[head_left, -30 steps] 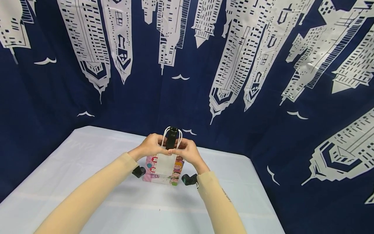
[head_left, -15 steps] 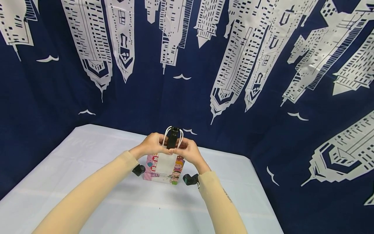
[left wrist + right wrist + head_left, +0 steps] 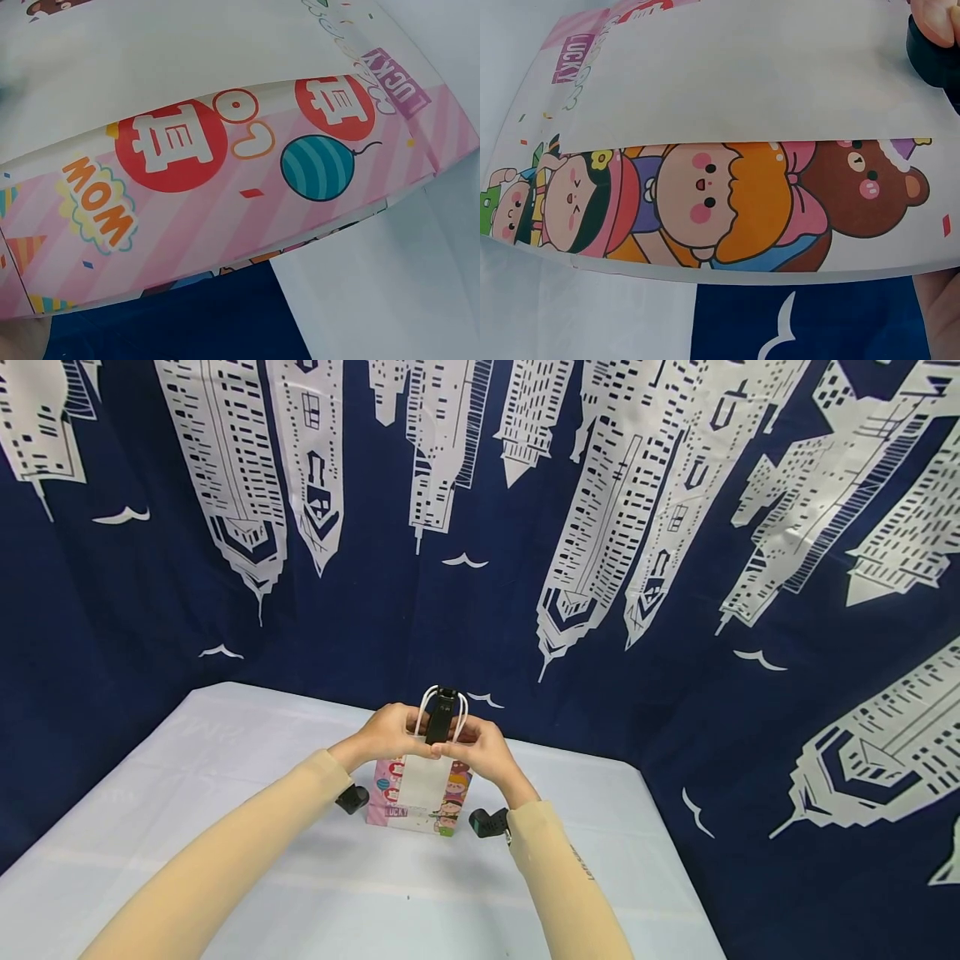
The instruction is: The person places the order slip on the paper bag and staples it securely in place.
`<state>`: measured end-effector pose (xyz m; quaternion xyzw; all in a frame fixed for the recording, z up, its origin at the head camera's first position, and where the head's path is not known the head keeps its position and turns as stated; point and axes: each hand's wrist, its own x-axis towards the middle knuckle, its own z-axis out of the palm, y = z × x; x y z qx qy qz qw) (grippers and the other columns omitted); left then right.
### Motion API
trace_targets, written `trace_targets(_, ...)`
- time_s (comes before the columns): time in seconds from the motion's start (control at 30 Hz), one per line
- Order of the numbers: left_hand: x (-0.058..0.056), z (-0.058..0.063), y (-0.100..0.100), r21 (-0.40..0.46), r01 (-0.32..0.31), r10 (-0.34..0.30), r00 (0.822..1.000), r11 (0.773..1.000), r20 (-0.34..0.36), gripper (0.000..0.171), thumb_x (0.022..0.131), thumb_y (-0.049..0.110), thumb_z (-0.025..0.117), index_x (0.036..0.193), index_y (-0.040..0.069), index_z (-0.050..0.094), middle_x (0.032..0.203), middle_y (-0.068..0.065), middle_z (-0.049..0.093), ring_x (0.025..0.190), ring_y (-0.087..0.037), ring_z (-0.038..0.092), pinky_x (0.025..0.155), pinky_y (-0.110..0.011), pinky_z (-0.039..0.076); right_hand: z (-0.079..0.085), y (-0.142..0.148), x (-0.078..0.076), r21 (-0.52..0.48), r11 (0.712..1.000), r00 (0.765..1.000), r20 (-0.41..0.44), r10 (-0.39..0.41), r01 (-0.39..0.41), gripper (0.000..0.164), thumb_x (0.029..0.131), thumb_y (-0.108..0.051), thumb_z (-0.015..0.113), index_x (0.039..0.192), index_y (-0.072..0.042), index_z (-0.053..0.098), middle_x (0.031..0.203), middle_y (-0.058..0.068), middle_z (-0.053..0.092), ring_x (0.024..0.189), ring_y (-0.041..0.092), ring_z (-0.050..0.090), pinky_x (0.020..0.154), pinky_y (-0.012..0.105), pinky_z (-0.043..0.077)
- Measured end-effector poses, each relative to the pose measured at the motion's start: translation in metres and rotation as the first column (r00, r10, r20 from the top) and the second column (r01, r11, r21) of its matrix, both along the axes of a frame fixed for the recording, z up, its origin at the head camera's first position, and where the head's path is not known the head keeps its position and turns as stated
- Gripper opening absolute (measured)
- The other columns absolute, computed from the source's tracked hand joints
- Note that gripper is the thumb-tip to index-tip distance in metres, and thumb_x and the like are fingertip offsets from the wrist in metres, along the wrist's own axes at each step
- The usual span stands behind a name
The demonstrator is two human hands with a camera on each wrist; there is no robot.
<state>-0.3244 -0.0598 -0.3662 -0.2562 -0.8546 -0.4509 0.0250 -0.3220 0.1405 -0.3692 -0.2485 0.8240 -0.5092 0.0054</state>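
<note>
A small pink-and-white paper gift bag (image 3: pixel 382 793) with cartoon figures and white cord handles (image 3: pixel 463 714) stands upright on the table. Over its front lies a blank white sheet (image 3: pixel 757 82), whose edges overlap the print. At the top of the bag, between the handles, is a long black tool that looks like a stapler (image 3: pixel 441 717), pointing upward. My left hand (image 3: pixel 390 732) and right hand (image 3: pixel 486 750) grip it from both sides, thumbs meeting at its lower end, other fingers mostly hidden behind. In the right wrist view a thumb (image 3: pixel 934 22) presses the stapler's dark rounded end.
A white cloth covers the table (image 3: pixel 360 893). Behind it hangs a dark blue curtain (image 3: pixel 480 618) with white upside-down buildings and birds. Black wrist cameras (image 3: pixel 489 822) sit below each wrist, close beside the bag.
Both hands keep their grip on the stapler at the bag's top. Apart from a slight shift of the whole head view, little differs.
</note>
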Motion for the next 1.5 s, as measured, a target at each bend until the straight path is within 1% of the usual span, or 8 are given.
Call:
trace_targets(0.27,0.0,0.001,-0.001,-0.009,0.009,-0.009,1.0,1.0,-0.021,0.031,0.072,0.028,0.082,0.094,0.011,0.07,0.088,0.004,0.07,0.093,-0.016,0.061,0.083,-0.04,0.047,0.01,-0.002,0.008,0.007,1.0,1.0,-0.001,0.013,-0.013,0.029,0.08,-0.011,0.075,0.104,0.001,0.064,0.095,0.014,0.068,0.077,0.015,0.063,0.065,0.048,0.053)
trace_targets(0.43,0.003,0.002,-0.001,-0.01,0.014,-0.014,0.999,1.0,-0.033,0.032,0.072,0.029,0.082,0.095,0.01,0.07,0.089,0.004,0.07,0.095,-0.018,0.061,0.085,-0.042,0.047,0.025,-0.005,0.024,0.026,0.999,1.0,-0.011,0.023,-0.023,0.03,0.082,-0.009,0.073,0.107,0.003,0.063,0.098,0.016,0.067,0.082,0.015,0.063,0.068,0.042,0.054)
trace_targets(0.7,0.003,0.002,0.0,-0.004,-0.001,0.001,1.0,1.0,-0.016,0.038,0.072,0.031,0.082,0.1,0.009,0.068,0.096,-0.001,0.07,0.101,-0.024,0.061,0.09,-0.047,0.045,0.025,-0.004,0.025,-0.004,1.0,0.999,0.02,0.031,-0.031,0.032,0.082,-0.008,0.072,0.111,0.002,0.062,0.1,0.014,0.066,0.084,0.017,0.063,0.067,0.049,0.054)
trace_targets(0.83,0.004,0.002,0.0,-0.006,0.001,-0.002,1.0,1.0,-0.018,0.038,0.071,0.031,0.082,0.1,0.009,0.068,0.096,-0.001,0.07,0.102,-0.023,0.06,0.09,-0.047,0.044,0.025,-0.004,0.025,0.023,1.0,1.0,-0.017,0.019,-0.018,0.033,0.081,-0.009,0.073,0.111,0.0,0.063,0.104,0.014,0.066,0.094,0.024,0.063,0.079,0.046,0.051)
trace_targets(0.93,0.004,0.002,0.001,-0.016,0.0,0.0,0.999,1.0,-0.033,0.039,0.071,0.033,0.082,0.099,0.01,0.068,0.095,0.0,0.07,0.098,-0.021,0.06,0.087,-0.046,0.045,0.014,-0.002,0.015,0.04,0.999,0.999,-0.046,-0.009,0.011,0.034,0.08,-0.014,0.076,0.111,-0.004,0.065,0.106,0.009,0.067,0.101,0.026,0.061,0.087,0.043,0.048)
trace_targets(1.07,0.005,0.002,0.001,-0.02,-0.003,0.002,0.999,1.0,-0.048,0.041,0.071,0.036,0.082,0.099,0.01,0.068,0.096,0.0,0.07,0.096,-0.02,0.06,0.085,-0.044,0.046,-0.002,0.002,0.001,0.031,0.999,0.999,-0.036,-0.033,0.034,0.036,0.078,-0.021,0.078,0.11,-0.011,0.066,0.106,0.002,0.067,0.1,0.022,0.06,0.084,0.041,0.049)
trace_targets(1.27,0.005,0.001,0.0,-0.03,-0.014,0.012,0.998,0.999,-0.064,0.044,0.069,0.035,0.083,0.1,0.009,0.067,0.097,0.0,0.07,0.095,-0.018,0.061,0.082,-0.043,0.046,-0.002,0.002,0.0,0.031,0.999,0.999,-0.035,-0.034,0.035,0.037,0.076,-0.021,0.08,0.108,-0.012,0.066,0.104,0.0,0.067,0.098,0.021,0.06,0.082,0.038,0.05)
trace_targets(1.5,0.004,0.001,0.0,-0.028,-0.032,0.03,0.998,0.999,-0.053,0.052,0.067,0.036,0.084,0.107,0.009,0.066,0.103,-0.003,0.068,0.098,-0.02,0.061,0.083,-0.043,0.047,-0.001,0.002,0.0,0.017,0.999,0.999,0.014,-0.029,0.029,0.041,0.076,-0.019,0.08,0.113,-0.011,0.064,0.105,0.004,0.066,0.093,0.022,0.059,0.068,0.037,0.055)
